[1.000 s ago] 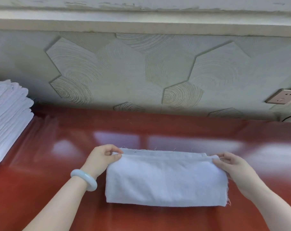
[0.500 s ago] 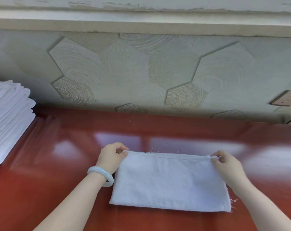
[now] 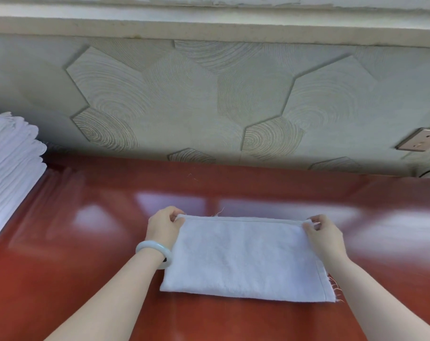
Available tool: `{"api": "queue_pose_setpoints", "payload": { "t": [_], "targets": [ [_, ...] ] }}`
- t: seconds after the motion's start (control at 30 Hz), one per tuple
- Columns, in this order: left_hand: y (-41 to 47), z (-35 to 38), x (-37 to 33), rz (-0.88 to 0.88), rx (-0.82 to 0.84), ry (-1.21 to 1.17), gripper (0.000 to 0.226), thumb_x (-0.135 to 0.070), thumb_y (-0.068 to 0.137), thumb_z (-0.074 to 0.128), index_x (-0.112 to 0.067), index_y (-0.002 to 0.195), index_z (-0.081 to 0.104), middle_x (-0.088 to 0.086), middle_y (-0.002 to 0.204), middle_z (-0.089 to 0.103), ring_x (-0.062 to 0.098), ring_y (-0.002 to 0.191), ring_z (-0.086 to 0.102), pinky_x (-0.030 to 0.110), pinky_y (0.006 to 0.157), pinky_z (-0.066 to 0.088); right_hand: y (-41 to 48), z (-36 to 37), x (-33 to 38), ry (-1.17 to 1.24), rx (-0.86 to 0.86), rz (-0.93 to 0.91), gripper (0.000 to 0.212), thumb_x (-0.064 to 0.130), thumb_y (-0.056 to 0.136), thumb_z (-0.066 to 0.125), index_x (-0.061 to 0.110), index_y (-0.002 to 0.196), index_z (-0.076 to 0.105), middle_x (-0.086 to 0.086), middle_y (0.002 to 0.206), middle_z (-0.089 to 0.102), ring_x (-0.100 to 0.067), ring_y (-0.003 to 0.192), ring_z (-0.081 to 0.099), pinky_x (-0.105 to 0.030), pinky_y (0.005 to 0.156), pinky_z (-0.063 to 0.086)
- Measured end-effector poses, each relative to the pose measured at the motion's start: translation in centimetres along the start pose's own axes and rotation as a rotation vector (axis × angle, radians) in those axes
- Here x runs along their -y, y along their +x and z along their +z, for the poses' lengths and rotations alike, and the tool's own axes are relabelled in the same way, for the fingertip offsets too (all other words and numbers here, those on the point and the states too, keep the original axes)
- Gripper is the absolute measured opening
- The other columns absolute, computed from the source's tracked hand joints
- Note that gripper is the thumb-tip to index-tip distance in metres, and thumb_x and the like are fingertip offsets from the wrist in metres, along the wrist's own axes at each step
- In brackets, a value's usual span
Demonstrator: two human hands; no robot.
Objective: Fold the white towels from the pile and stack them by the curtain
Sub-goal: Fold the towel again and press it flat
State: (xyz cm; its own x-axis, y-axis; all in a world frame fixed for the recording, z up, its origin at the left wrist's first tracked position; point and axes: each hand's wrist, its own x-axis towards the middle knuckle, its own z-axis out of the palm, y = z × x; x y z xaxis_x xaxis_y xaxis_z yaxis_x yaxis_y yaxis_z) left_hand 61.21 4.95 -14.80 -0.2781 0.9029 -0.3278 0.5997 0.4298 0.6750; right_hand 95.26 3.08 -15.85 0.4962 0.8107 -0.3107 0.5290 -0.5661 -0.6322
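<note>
Closer together now, left hand (image 3: 163,228) and right hand (image 3: 326,236) pinch the towel (image 3: 246,257) at far corners.

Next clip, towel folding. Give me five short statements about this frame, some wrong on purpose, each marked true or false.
1. The left hand and the right hand each pinch a far corner of the white towel. True.
2. The white towel hangs clear of the table. False: its near part lies on the table.
3. A stack of folded towels sits at the left edge of the view. True.
4. The bracelet is on the right wrist. False: it is on the left wrist.
5. The wall socket is on the wall's left side. False: it is at the right.
</note>
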Motion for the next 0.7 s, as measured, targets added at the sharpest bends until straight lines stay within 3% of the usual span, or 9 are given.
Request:
{"api": "queue_pose_setpoints", "payload": {
  "t": [0.13, 0.3, 0.37, 0.5, 0.6, 0.7],
  "targets": [
    [-0.4, 0.4, 0.3, -0.048, -0.048, -0.091, 0.01, -0.012, 0.091, 0.06, -0.017, 0.099, 0.064, 0.002, 0.092, 0.064, 0.02, 0.086, 0.059, 0.025, 0.074, 0.039, -0.7, 0.0, -0.4, 0.053, -0.037, 0.017, 0.025, 0.026, 0.095, 0.054, 0.009, 0.112, 0.055, -0.012, 0.101, 0.063, -0.028, 0.085, 0.054, -0.032, 0.069, 0.038],
    [-0.6, 0.7, 0.5, -0.063, -0.102, -0.09, 0.005, -0.01, 0.092, 0.061, -0.011, 0.096, 0.061, 0.004, 0.089, 0.061, 0.022, 0.083, 0.055, 0.025, 0.071, 0.035, -2.0, 0.3, -2.2, -0.201, -0.074, -0.019, 0.026, 0.041, 0.096, 0.047, 0.015, 0.1, 0.043, -0.012, 0.094, 0.064, -0.033, 0.083, 0.056, -0.04, 0.07, 0.043],
    [-0.8, 0.7, 0.5, -0.067, -0.088, -0.112, 0.011, -0.014, 0.091, 0.063, -0.012, 0.101, 0.058, 0.003, 0.094, 0.06, 0.024, 0.089, 0.057, 0.027, 0.074, 0.037, -2.1, -0.1, -2.2, -0.261, -0.112, -0.044, 0.028, 0.038, 0.097, 0.048, 0.012, 0.106, 0.046, -0.016, 0.102, 0.063, -0.037, 0.093, 0.058, -0.04, 0.072, 0.041],
    [-2.2, 0.3, 1.2, -0.052, -0.059, -0.114, 0.029, -0.014, 0.089, 0.064, -0.014, 0.117, 0.054, -0.002, 0.111, 0.057, 0.011, 0.088, 0.056, 0.023, 0.074, 0.036, -3.5, 1.4, -0.5, -0.421, -0.324, -0.59, 0.028, 0.014, 0.091, 0.053, -0.001, 0.115, 0.058, -0.02, 0.109, 0.063, -0.041, 0.1, 0.058, -0.045, 0.089, 0.042],
    [-3.4, 0.3, 2.4, -0.073, -0.049, -0.139, 0.036, -0.009, 0.087, 0.066, -0.015, 0.12, 0.053, -0.002, 0.116, 0.056, 0.006, 0.085, 0.055, 0.02, 0.07, 0.036, -6.8, 5.9, 2.3, -0.437, -0.048, -0.997, 0.047, 0.023, 0.09, 0.038, 0.008, 0.132, 0.053, -0.011, 0.14, 0.052, -0.029, 0.128, 0.046, -0.036, 0.105, 0.029],
    [-3.6, 0.4, 3.2, -0.073, -0.027, -0.174, 0.035, -0.004, 0.084, 0.067, -0.02, 0.113, 0.053, 0.001, 0.115, 0.058, 0.008, 0.088, 0.057, 0.015, 0.068, 0.037, -7.8, 9.9, 2.1, -0.643, 0.199, -1.114, 0.059, 0.035, 0.092, 0.038, 0.021, 0.149, 0.034, 0.0, 0.159, 0.023, -0.021, 0.145, 0.025, -0.041, 0.113, 0.015]
  ]
}}
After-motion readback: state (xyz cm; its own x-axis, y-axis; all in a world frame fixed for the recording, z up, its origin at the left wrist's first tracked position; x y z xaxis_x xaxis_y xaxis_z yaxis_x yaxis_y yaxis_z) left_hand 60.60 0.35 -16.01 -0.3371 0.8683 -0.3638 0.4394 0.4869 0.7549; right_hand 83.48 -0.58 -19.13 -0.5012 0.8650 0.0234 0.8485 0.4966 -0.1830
